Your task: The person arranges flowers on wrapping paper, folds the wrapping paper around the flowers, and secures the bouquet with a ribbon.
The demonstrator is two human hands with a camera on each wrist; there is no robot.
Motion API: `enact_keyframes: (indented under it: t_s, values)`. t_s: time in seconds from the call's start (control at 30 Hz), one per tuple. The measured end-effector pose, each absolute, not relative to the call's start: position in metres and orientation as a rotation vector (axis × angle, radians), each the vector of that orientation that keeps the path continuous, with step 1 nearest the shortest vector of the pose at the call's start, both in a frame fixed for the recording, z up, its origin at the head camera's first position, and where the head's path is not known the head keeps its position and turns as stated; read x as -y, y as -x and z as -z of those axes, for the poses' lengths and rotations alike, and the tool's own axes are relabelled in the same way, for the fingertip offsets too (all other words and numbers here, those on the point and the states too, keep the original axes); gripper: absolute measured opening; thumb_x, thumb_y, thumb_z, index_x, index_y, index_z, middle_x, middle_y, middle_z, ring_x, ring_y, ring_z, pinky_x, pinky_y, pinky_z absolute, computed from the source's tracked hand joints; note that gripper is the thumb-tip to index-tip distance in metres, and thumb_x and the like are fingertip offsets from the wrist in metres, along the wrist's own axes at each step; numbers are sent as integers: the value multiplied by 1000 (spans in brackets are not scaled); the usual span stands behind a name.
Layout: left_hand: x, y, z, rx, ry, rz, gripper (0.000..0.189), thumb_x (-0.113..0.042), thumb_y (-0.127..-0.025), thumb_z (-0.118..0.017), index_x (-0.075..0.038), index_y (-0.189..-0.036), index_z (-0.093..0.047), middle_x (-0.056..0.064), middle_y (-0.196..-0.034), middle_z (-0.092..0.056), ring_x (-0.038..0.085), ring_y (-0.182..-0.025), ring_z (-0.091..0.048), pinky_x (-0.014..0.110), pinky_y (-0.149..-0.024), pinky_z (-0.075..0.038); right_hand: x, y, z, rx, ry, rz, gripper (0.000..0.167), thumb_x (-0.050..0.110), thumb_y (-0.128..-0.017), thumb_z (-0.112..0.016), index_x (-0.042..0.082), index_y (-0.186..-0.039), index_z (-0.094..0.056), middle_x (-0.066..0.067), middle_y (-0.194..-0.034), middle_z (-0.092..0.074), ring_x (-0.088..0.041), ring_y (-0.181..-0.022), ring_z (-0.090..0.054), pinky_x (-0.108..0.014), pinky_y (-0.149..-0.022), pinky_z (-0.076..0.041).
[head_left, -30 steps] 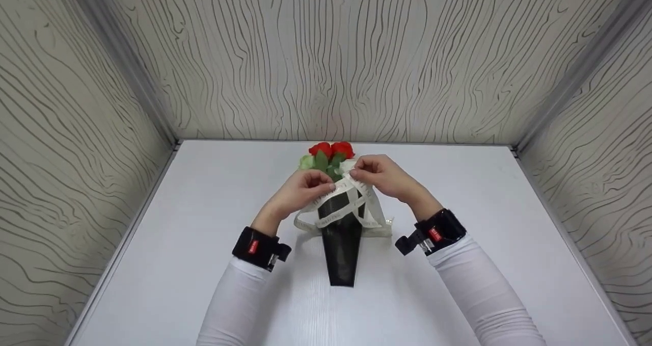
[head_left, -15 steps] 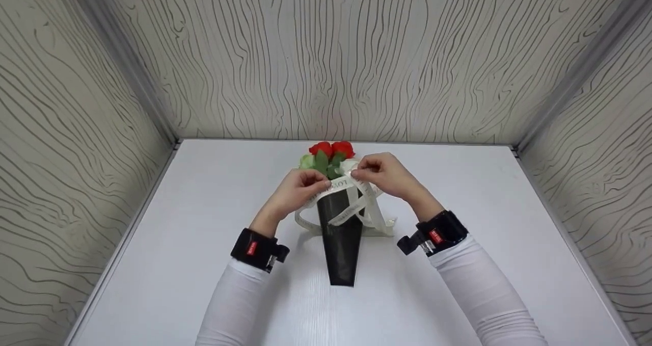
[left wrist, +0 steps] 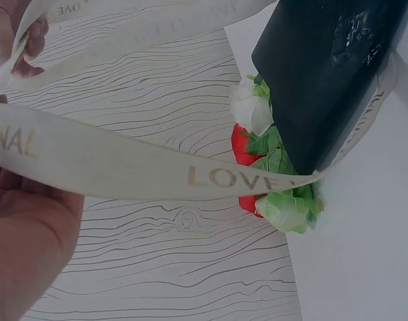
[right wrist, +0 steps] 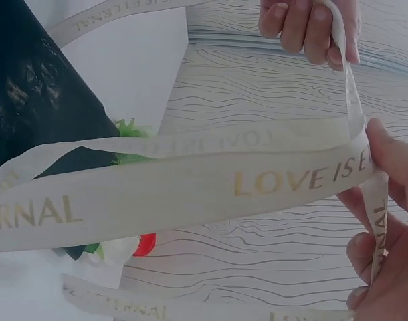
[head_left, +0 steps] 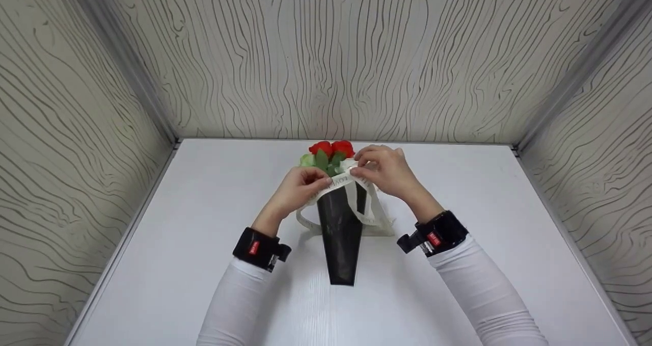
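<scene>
A bouquet in a black wrapper lies on the table with its narrow end toward me. Out of its far end come red roses, a white flower and a pale green flower. A cream ribbon printed with gold "LOVE IS ETERNAL" passes over the wrapper's upper part. My left hand pinches the ribbon at the wrapper's left. My right hand pinches it at the right, near the white flower; in the right wrist view the ribbon bends between thumb and fingers.
A white table carries the bouquet. Wood-grain panels stand behind it and on both sides. More ribbon trails on the table right of the wrapper, and a loop curves out on its left.
The ribbon strip that slanted across the wrapper has moved up and right, and now hangs as a loop below my right hand. The right fingers have spread a little. The bouquet stays put.
</scene>
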State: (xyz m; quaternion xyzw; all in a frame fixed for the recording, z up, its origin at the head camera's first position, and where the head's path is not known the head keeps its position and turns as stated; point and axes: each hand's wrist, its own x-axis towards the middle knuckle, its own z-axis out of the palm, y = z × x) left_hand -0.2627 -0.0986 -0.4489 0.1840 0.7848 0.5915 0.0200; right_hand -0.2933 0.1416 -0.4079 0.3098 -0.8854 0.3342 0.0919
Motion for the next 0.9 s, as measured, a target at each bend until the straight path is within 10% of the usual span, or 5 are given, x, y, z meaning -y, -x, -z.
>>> enact_keyframes:
  t_s: [0.27, 0.9]
  values:
    - [99, 264, 451, -2459, -582, -1861, 14, -13, -95, -66, -1, -94, -73, -2, -76, -61, 10, -67, -49, 23, -59, -40, -143, 296, 416, 2760, -927, -1372, 17, 24, -98, -62, 8, -92, -64, -1, -85, -56, -17, -72, -44, -33, -62, -38]
    - [99, 265, 458, -2525, -608, -1811, 15, -17, -96, -65, -5, -96, -73, -1, -78, -61, 12, -69, -51, 25, -60, -42, -142, 295, 431, 2760, -762, -1836, 19, 22, -100, -58, 3, -95, -59, 3, -60, -39, -12, -55, -39, -27, -55, -38]
